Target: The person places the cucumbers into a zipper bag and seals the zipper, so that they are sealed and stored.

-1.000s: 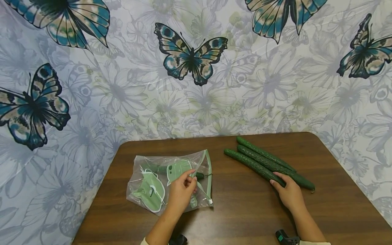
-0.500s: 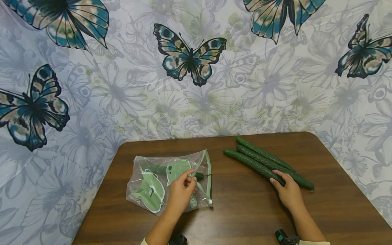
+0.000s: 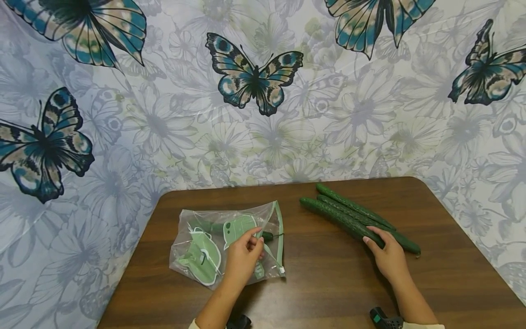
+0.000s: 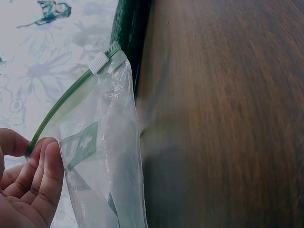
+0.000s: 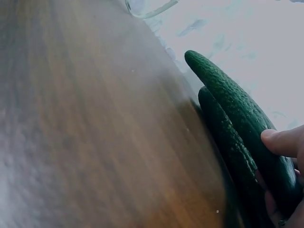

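From where I stand, a pale printed cloth (image 3: pixel 172 151) fills the whole background, covered in ghostly grey-lilac flowers (image 3: pixel 363 109) with faint yellow-green touches. Bold butterflies in teal, cream and black spread across it, one near the middle (image 3: pixel 255 80), another low on the left (image 3: pixel 46 144). Slight creases show, and the left side looks bluer. Before it stands a brown wood-grain table (image 3: pixel 312 292), its far corners rounded, a soft sheen on its top.

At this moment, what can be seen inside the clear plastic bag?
Through the plastic bag, what looks like a cucumber shows, its dark end near the green zip strip. Green patches and the left hand hide its middle.
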A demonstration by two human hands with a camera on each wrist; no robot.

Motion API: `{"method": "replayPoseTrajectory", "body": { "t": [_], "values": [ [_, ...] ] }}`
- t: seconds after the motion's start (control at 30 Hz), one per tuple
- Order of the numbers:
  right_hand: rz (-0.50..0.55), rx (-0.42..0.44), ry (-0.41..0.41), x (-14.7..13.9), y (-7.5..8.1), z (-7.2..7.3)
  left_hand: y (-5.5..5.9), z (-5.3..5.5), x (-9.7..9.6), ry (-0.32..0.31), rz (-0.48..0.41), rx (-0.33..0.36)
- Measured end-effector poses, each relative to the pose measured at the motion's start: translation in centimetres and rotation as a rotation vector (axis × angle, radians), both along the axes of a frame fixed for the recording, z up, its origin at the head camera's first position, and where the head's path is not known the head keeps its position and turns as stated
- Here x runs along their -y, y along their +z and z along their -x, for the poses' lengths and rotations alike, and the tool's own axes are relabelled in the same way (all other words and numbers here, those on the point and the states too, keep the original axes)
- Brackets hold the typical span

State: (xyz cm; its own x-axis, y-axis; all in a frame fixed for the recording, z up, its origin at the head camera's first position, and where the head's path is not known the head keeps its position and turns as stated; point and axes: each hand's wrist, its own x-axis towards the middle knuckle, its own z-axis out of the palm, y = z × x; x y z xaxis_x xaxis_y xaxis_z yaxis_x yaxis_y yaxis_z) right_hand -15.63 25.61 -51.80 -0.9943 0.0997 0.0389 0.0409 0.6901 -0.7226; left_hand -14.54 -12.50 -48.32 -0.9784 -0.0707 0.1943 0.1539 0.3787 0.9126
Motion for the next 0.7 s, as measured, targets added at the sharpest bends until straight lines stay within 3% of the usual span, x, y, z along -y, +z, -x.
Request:
{"method": "replayPoseTrajectory", "body": {
  "t": [0.3,0.7],
  "values": [
    [0.06,0.027,0.038,0.0,0.6,-0.3,0.2,-0.1,-0.1,0.001,-0.011,0.016],
    [0.06,-0.033,0.105,0.3,1.4,-0.1,0.1,-0.1,-0.1,-0.002,-0.013,0.011]
  ]
}}
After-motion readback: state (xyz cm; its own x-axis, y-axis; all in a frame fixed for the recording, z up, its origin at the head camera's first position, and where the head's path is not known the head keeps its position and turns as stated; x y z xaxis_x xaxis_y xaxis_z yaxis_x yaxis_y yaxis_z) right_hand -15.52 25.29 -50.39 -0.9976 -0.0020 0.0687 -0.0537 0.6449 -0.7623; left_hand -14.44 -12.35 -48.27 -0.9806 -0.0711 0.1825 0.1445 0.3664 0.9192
